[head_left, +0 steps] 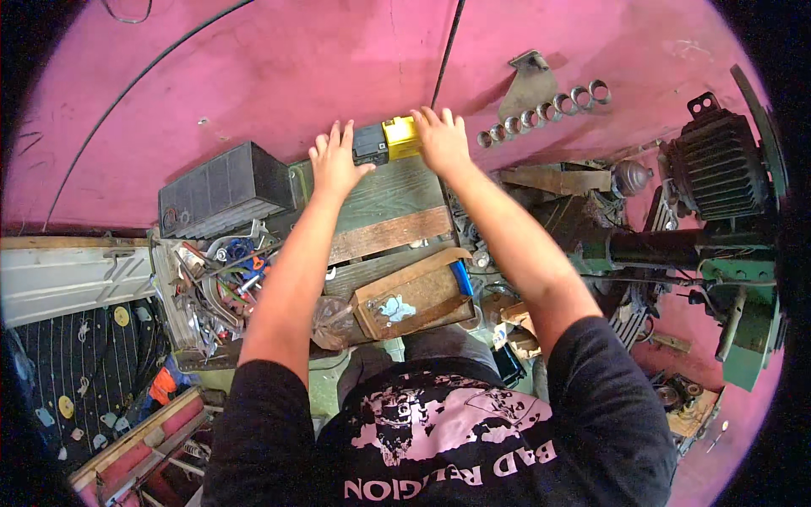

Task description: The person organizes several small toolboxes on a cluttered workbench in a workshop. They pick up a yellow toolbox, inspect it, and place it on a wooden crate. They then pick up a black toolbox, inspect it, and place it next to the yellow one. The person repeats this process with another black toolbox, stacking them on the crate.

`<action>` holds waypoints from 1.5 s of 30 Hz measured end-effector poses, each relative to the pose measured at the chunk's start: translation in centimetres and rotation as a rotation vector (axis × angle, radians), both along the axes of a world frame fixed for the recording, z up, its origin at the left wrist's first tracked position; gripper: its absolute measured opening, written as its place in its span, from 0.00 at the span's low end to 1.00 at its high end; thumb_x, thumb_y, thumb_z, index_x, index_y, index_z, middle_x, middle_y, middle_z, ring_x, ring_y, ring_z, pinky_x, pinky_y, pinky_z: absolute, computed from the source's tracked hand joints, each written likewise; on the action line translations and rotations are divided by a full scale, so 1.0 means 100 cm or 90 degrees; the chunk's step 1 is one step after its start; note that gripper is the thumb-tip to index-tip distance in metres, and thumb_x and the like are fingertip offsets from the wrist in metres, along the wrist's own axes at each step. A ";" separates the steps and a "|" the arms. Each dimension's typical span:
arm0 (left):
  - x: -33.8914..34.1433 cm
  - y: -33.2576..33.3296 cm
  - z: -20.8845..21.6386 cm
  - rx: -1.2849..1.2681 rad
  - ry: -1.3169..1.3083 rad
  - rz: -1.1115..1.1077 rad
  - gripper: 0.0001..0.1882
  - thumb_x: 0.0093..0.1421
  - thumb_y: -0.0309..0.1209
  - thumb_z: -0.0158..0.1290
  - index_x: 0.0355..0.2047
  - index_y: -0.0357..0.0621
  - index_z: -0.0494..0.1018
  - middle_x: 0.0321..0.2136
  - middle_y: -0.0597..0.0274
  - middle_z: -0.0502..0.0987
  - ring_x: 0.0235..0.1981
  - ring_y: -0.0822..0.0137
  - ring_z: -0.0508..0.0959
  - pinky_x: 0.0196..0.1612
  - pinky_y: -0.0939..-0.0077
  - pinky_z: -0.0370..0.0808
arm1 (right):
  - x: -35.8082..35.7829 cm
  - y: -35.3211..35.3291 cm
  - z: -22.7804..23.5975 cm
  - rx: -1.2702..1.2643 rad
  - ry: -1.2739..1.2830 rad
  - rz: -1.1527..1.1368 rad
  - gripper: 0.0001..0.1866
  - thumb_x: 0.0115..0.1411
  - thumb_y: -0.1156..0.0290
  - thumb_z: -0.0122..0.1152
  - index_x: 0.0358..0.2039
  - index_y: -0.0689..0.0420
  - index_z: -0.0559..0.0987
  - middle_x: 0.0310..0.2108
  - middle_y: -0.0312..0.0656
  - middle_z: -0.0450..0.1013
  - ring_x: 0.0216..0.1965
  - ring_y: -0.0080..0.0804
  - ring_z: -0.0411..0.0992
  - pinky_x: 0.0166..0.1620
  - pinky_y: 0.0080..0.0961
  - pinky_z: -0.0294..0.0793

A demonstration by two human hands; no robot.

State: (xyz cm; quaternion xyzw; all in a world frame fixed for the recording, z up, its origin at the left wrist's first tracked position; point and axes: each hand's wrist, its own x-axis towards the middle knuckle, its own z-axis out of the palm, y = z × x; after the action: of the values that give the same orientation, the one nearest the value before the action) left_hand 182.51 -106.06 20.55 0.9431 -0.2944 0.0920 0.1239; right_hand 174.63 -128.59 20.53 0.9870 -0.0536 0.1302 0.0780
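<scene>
At the back of the bench, against the pink wall, a dark grey block like a small battery [369, 144] stands beside a yellow box-shaped block [400, 137], their ends meeting. My left hand [340, 165] is at the dark block's left end, fingers spread and pointing up, thumb stretched along its front. On the right end of the yellow block, my right hand [443, 145] rests with its fingers bent over the edge; its thumb is hidden. Under both blocks lies a worn greenish board [389, 194].
Left of my arm stands a large black battery [224, 190], with a pile of tools [228, 270] in front. An open cardboard box [414, 296] sits near me beside a plastic bag [331, 323]. Metal rings [541, 116] line the wall; a ribbed motor [718, 160] stands right.
</scene>
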 end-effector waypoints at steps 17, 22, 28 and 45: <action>-0.597 0.415 -0.078 -0.281 0.129 0.674 0.16 0.54 0.24 0.65 0.44 0.45 0.80 0.41 0.55 0.82 0.46 0.51 0.78 0.53 0.58 0.73 | -0.321 0.319 -0.056 0.480 0.388 0.726 0.08 0.57 0.61 0.72 0.37 0.46 0.86 0.36 0.34 0.81 0.43 0.38 0.77 0.50 0.37 0.72; -0.806 0.450 -0.120 -0.454 0.151 0.979 0.06 0.56 0.29 0.67 0.32 0.42 0.84 0.28 0.54 0.86 0.27 0.58 0.85 0.33 0.64 0.79 | -0.373 0.412 -0.125 0.367 0.517 0.806 0.09 0.56 0.63 0.71 0.36 0.51 0.87 0.36 0.40 0.84 0.39 0.45 0.79 0.47 0.41 0.78; -1.021 0.418 -0.126 -0.497 0.294 1.262 0.14 0.62 0.40 0.61 0.31 0.39 0.85 0.26 0.50 0.84 0.30 0.54 0.85 0.36 0.62 0.80 | -0.464 0.540 -0.142 0.321 0.662 0.813 0.13 0.57 0.57 0.70 0.34 0.53 0.86 0.31 0.48 0.82 0.36 0.51 0.79 0.43 0.44 0.78; -1.100 0.477 -0.170 -0.664 0.185 1.505 0.14 0.62 0.36 0.62 0.41 0.39 0.83 0.37 0.49 0.85 0.38 0.52 0.85 0.45 0.62 0.81 | -0.565 0.808 -0.174 0.068 0.818 0.890 0.15 0.56 0.61 0.72 0.43 0.50 0.86 0.38 0.43 0.84 0.43 0.44 0.82 0.49 0.40 0.80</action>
State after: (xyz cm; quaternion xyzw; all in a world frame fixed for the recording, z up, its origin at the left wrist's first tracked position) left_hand 72.48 -58.39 3.54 0.4721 0.7965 0.1456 0.3486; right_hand 118.08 -47.76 3.14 0.6807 0.5961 -0.4230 -0.0483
